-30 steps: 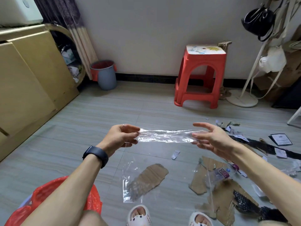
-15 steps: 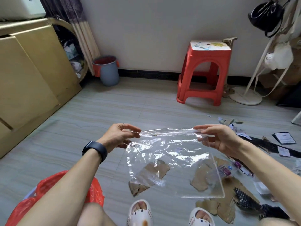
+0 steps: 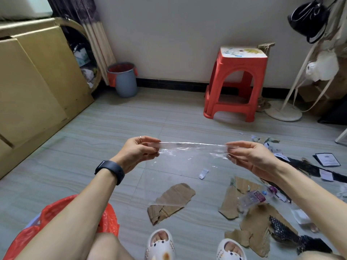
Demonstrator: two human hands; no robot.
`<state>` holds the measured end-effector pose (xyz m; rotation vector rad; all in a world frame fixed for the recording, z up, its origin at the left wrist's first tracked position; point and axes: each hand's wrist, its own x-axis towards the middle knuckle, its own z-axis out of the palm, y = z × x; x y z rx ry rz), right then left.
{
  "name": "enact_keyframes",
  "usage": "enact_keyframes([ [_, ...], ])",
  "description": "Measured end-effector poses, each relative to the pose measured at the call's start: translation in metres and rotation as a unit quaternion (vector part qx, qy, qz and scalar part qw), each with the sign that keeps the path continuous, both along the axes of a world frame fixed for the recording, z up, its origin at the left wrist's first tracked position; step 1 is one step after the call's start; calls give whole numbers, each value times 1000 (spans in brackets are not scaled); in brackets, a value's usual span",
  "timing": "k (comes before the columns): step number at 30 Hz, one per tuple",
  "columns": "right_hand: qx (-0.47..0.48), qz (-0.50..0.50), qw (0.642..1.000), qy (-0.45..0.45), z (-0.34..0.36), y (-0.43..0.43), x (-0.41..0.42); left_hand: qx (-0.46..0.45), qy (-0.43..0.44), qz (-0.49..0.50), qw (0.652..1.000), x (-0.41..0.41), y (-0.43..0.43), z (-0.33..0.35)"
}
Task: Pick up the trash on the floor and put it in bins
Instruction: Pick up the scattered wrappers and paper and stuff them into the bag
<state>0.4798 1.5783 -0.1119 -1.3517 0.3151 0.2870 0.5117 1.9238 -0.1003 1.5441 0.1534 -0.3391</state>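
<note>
The left hand and right hand each pinch an end of a clear, crinkled plastic bag, stretched taut between them above the grey tiled floor; torn brown cardboard scraps lie below.

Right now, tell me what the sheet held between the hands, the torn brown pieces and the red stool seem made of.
Sheet: thin clear plastic film, glossy; the floor shows through, creases glint. Brown pieces: probably corrugated cardboard, matte; ragged torn edges, faint ribbing. Red stool: likely moulded plastic, smooth with slight sheen.
</note>
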Motion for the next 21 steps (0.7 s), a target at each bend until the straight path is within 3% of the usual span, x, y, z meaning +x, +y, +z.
enact_keyframes([
  [5, -4, 1, 1000, -9, 2, -1, -1, 6, 35, -29, 999, -3, 5, -1],
  [11, -11, 7, 999, -39, 5, 4, 1, -65, 65, -16, 996, 1, 3, 2],
  [14, -41, -11, 998, -55, 2, 6, 1, -21, 48, -18, 998, -1, -1, 0],
  [21, 27, -14, 999, -18, 2, 6, 1, -9, 37, -24, 999, 1, 2, -3],
])
